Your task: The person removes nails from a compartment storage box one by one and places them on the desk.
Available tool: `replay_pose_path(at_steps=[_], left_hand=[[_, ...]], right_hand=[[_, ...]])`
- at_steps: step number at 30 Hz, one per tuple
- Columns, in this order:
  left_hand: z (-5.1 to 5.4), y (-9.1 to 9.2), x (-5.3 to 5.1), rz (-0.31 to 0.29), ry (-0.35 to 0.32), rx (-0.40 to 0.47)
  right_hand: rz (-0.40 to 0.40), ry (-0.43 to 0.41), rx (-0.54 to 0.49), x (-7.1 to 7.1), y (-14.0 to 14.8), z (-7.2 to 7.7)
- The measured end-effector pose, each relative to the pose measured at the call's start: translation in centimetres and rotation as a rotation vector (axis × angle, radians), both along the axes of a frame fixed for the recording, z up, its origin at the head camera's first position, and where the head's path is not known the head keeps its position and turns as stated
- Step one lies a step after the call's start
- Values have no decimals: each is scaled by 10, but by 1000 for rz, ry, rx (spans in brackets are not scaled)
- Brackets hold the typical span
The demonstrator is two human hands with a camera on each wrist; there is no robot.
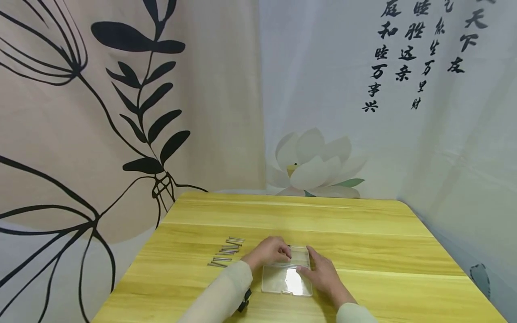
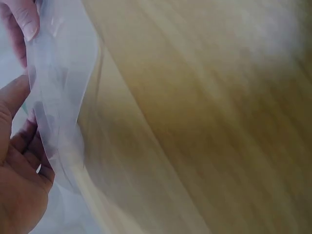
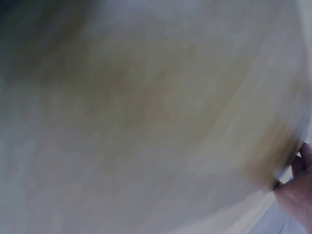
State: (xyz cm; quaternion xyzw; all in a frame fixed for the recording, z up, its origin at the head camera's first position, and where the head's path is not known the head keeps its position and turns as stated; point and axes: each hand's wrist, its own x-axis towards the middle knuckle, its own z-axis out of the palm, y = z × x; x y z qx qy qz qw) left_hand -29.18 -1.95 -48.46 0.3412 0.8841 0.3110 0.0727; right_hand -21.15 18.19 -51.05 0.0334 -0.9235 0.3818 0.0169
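A clear plastic box (image 1: 287,281) lies opened flat on the table, its two halves joined at a hinge line. My right hand (image 1: 323,271) grips its right side, thumb near the hinge and forefinger at the far corner. My left hand (image 1: 271,252) is at the far half's left side, fingers bent; whether anything is between the fingertips is hidden. In the left wrist view the box (image 2: 63,73) shows as a clear sheet with hands at its edge. Left of the left hand lie several thin metal screws or nails (image 1: 229,251) in a loose column.
The wood-grain table (image 1: 383,251) extends beyond the box to a back edge along a printed curtain (image 1: 226,98). A black wrist device (image 1: 244,300) sits under the left sleeve. The right wrist view is blurred, with a hand (image 3: 295,195) at its right edge.
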Motion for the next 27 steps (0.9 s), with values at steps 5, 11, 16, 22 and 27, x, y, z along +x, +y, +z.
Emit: replay_pose_path(at_steps=[5,11,16,22,27], left_hand=[[-1,3,1,-3,66,-53],[-4,7,2,32,68,-79],[-5,6,5,82,19,-64],[-5,8,6,118,42,-71],[-6,10,6,117,62,-100]], right_hand=[[-2,0,7,1,1,1],[-7,-14,-12,3,2,1],[-1,-15,-6,2,1,0],[-4,-11,7,1,1,0],[-1,-8,13,2,-1,3]])
